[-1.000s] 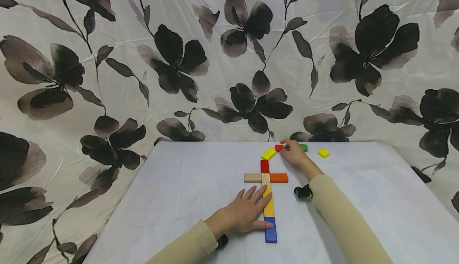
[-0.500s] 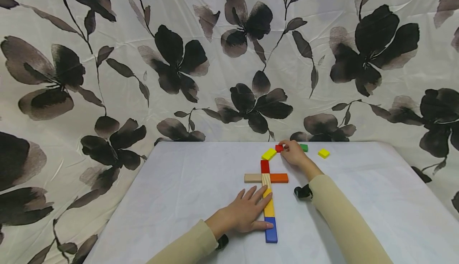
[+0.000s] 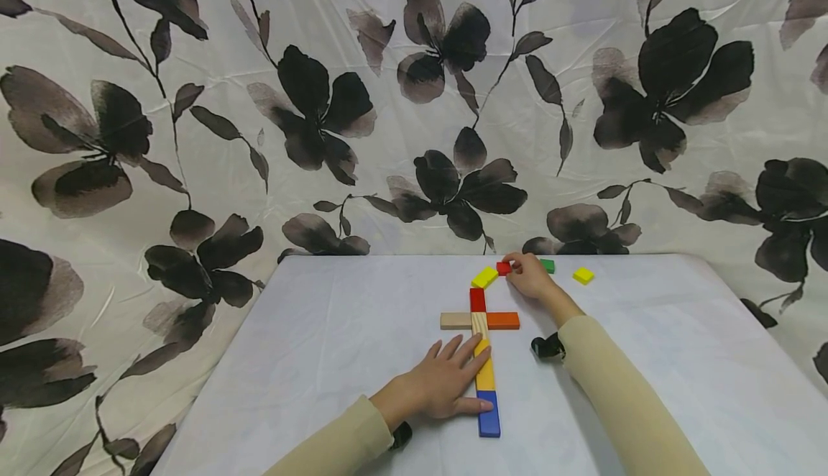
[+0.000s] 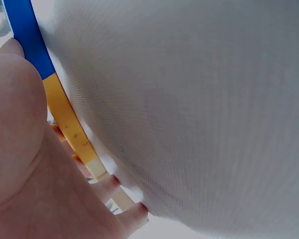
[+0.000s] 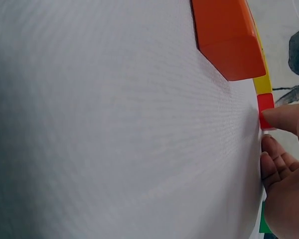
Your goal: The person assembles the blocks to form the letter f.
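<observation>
Right hand (image 3: 530, 276) is up near the far edge of the counter (image 3: 336, 346), thumb and fingertips pinching a small red block (image 3: 502, 267). So that grip is grasping the red block, which sits on the cloth just beside a yellow block (image 3: 484, 277). A green block (image 3: 548, 266) is just behind the hand and another small yellow block (image 3: 583, 275) lies off to its right.

Left hand (image 3: 443, 388) is released, fingers flat and spread, pressing on the long line of blocks (image 3: 484, 375) running toward the near edge (wood, yellow, blue). A red piece, a wood piece and an orange piece (image 3: 503, 321) make the cross arms.

What could go wrong, I reckon: the red block is tiny and only pinched at the edges, so it could pop out. The hand could also nudge the yellow block next to it. If the left palm shifts, the line goes crooked.

The right wrist view shows the thumb (image 5: 284, 118) actually touching the red block (image 5: 265, 105), which the head view barely shows. The left wrist view shows the fingertips (image 4: 138, 211) right on the strip's edge, but none of the loose blocks.
</observation>
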Demonstrator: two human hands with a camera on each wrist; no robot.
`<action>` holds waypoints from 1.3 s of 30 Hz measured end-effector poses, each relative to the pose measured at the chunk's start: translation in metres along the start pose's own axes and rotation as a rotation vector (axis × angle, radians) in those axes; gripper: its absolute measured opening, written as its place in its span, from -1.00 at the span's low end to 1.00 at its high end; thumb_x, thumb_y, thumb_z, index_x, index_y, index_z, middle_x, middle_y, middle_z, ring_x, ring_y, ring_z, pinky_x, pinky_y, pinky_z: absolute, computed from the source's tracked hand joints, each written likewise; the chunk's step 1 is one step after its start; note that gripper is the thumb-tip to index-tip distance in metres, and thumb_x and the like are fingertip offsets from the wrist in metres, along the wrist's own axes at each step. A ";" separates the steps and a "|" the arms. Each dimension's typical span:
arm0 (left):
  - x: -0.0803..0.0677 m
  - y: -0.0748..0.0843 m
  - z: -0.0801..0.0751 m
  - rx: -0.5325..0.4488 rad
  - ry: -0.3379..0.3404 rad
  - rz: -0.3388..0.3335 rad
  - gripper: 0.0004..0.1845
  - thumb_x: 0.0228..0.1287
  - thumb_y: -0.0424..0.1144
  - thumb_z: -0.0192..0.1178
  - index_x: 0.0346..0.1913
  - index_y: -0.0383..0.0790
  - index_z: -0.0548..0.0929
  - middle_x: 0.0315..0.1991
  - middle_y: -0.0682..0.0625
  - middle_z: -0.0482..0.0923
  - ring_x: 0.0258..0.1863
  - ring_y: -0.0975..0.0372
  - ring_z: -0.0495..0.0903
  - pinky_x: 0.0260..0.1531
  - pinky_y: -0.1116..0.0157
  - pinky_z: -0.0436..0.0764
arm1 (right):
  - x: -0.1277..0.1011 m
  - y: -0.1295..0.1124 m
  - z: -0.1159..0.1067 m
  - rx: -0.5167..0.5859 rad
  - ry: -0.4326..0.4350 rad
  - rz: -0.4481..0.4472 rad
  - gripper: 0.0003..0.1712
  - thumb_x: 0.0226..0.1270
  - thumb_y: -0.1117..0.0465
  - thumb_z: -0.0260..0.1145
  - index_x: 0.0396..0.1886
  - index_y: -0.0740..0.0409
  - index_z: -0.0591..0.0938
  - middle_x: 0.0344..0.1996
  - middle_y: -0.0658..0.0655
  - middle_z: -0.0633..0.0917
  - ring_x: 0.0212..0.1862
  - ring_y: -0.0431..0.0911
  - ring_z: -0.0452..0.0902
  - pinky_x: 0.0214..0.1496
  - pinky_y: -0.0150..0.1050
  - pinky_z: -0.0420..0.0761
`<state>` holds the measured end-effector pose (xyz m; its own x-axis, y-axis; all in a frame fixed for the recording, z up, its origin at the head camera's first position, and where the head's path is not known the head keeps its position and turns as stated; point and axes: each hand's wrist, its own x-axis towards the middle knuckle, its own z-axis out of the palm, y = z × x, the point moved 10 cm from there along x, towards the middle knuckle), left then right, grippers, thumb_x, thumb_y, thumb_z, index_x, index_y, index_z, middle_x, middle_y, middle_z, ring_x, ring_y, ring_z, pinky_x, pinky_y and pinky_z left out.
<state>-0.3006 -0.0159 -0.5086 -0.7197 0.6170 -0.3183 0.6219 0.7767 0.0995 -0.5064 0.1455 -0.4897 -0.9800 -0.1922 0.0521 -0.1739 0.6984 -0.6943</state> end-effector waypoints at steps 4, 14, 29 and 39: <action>-0.001 0.001 -0.001 0.003 0.000 0.002 -0.01 0.33 0.57 -0.19 0.68 0.16 -0.07 0.69 0.06 -0.25 0.64 -0.03 -0.09 0.49 -0.21 0.13 | 0.000 0.000 0.000 0.004 0.002 -0.001 -0.58 0.46 0.37 0.24 0.28 0.31 0.55 0.10 0.43 0.52 0.05 0.23 0.47 0.19 0.13 0.55; -0.002 0.002 -0.003 0.011 0.010 -0.003 -0.01 0.32 0.58 -0.17 0.67 0.18 -0.04 0.69 0.07 -0.22 0.63 -0.01 -0.06 0.48 -0.20 0.15 | -0.002 -0.003 -0.002 0.007 -0.006 -0.016 -0.52 0.45 0.35 0.25 0.33 0.33 0.50 0.07 0.42 0.51 0.05 0.22 0.47 0.20 0.14 0.55; -0.001 -0.001 -0.002 0.014 0.014 0.004 0.00 0.32 0.58 -0.20 0.68 0.17 -0.06 0.69 0.06 -0.25 0.63 -0.03 -0.08 0.48 -0.21 0.14 | -0.028 -0.008 -0.022 -0.105 -0.086 -0.030 -0.43 0.45 0.25 0.31 0.37 0.33 0.41 0.18 0.43 0.47 0.13 0.26 0.48 0.26 0.16 0.55; 0.000 0.000 0.001 0.002 0.007 0.007 -0.01 0.33 0.57 -0.19 0.68 0.17 -0.06 0.69 0.07 -0.25 0.63 -0.03 -0.08 0.48 -0.21 0.14 | -0.050 0.002 -0.042 -0.158 -0.038 -0.076 -0.48 0.41 0.30 0.30 0.29 0.44 0.47 0.11 0.46 0.49 0.07 0.27 0.51 0.19 0.18 0.55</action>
<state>-0.3004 -0.0156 -0.5092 -0.7174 0.6234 -0.3109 0.6276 0.7721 0.0998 -0.4620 0.1852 -0.4641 -0.9596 -0.2722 0.0707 -0.2631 0.7799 -0.5679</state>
